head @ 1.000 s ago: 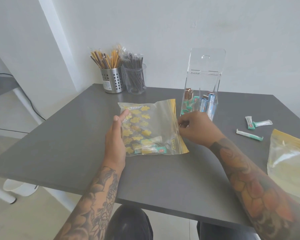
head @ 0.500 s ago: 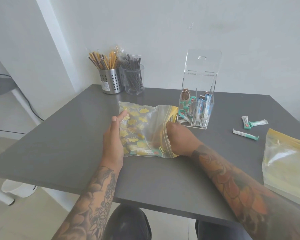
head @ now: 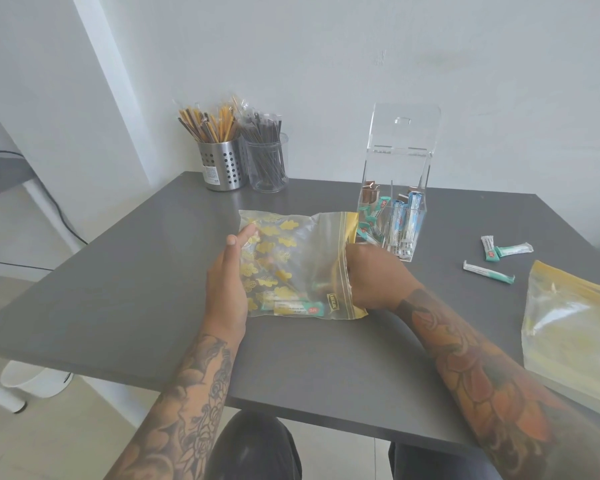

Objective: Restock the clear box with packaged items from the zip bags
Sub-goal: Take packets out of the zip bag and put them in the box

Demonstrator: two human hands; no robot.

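While the right hand reaches inside the clear yellow-patterned zip bag at frame centre, its grip is hidden; left hand, fingers straight, steadies the bag's closed end. Risk: teal-and-white packets snagging on the zip. Clear acrylic box stands just behind on the grey counter, lid up.

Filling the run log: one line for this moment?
left hand steadies zip bag | right hand reaching inside bag | clear box lid open

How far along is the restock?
Partly done: the clear box stands lid-up with packets already inside. In hand: the left hand steadies the patterned zip bag while the right hand reaches into its open mouth. Left: teal packets inside that bag, three loose packets on the table and the second zip bag.
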